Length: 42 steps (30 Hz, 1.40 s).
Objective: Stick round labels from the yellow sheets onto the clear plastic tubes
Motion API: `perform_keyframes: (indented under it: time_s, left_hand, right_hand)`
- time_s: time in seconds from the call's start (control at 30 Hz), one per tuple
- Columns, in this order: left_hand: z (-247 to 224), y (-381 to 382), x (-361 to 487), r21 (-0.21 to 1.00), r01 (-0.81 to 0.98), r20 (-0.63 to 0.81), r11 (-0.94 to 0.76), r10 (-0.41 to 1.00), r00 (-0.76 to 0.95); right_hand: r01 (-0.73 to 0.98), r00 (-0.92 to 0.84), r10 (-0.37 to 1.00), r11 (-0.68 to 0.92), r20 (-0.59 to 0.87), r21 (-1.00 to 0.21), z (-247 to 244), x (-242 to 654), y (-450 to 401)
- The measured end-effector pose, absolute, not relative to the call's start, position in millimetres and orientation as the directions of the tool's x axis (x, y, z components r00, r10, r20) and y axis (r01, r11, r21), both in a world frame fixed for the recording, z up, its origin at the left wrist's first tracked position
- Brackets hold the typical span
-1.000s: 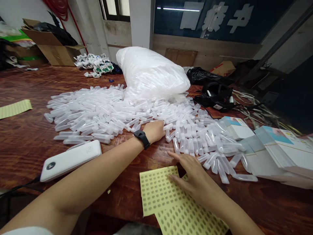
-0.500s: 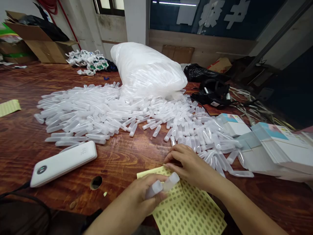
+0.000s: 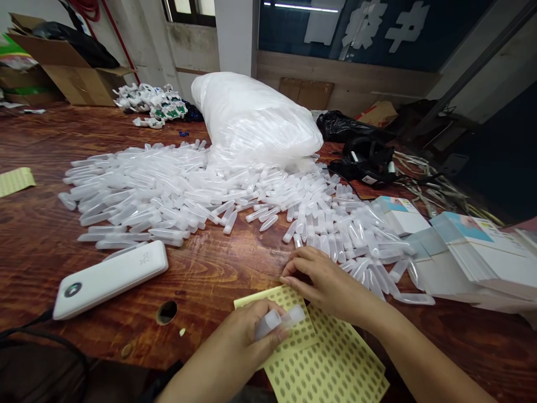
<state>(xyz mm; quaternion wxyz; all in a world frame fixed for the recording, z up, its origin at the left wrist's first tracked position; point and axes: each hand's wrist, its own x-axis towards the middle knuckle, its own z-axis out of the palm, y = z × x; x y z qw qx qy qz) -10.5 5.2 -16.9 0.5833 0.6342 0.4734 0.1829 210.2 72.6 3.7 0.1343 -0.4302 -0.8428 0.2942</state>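
My left hand (image 3: 247, 341) is closed around two translucent plastic tubes (image 3: 268, 323), their blunt ends poking out above the fingers. Under it lies a yellow sheet of small oval stickers (image 3: 302, 330), and a larger sticker sheet (image 3: 327, 364) spreads beneath that one. At the upper edge of the top sheet, my right hand (image 3: 314, 280) has thumb and forefinger pinched together; whatever is between them is too small to make out. Just beyond the right hand, a wide heap of the same tubes (image 3: 176, 190) covers the wooden table (image 3: 210, 274).
A white power bank (image 3: 111, 280) with a cable lies at the left, near a round table hole (image 3: 166, 312). Stacked printed cards (image 3: 482, 246) stand at the right. Behind the heap rests a big white plastic bag (image 3: 255, 117). Another sticker sheet (image 3: 17, 182) is far left.
My right thumb and forefinger have shifted very slightly away from the sheet's upper edge. The left hand, still holding both tubes, has moved a little to the right.
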Motion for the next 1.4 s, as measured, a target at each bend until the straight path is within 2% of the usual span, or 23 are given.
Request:
perform_keyframes:
  time_s: [0.27,0.53,0.63,0.77,1.0,1.23,1.4]
  left_hand:
    - [-19.1,3.9,-9.7,0.927,0.350,-0.306,0.136,0.815,0.493]
    - [-15.8,4.2,-10.3,0.910,0.396,-0.320,0.124,0.818,0.478]
    - [-17.0,5.3,-11.4,0.934,0.318,-0.307,0.165,0.828,0.469]
    - [-11.6,2.5,-15.4,0.947,0.156,-0.322,0.282,0.824,0.466]
    - [1.1,-6.2,-20.3,0.938,0.084,-0.335,0.337,0.813,0.477]
    - [5.2,-11.1,-17.6,0.942,0.167,-0.337,0.292,0.821,0.462]
    - [6.5,-11.7,-18.1,0.950,0.153,-0.313,0.273,0.829,0.463]
  right_hand:
    - [0.640,-0.614,0.784,0.425,-0.093,-0.640,11.3,206.7,73.8]
    - [0.580,-0.620,0.783,0.410,-0.055,-0.704,10.9,207.7,73.3]
    - [0.551,-0.547,0.836,0.326,-0.038,-0.769,18.5,211.2,67.6]
    - [0.464,-0.502,0.860,0.175,-0.095,-0.868,35.4,216.9,49.9]
    - [0.357,-0.497,0.852,0.026,-0.166,-0.934,55.6,214.7,22.6]
    - [0.356,-0.491,0.855,0.021,-0.168,-0.934,64.7,210.9,13.6]
    - [0.378,-0.493,0.855,0.044,-0.161,-0.925,69.3,210.5,9.7]
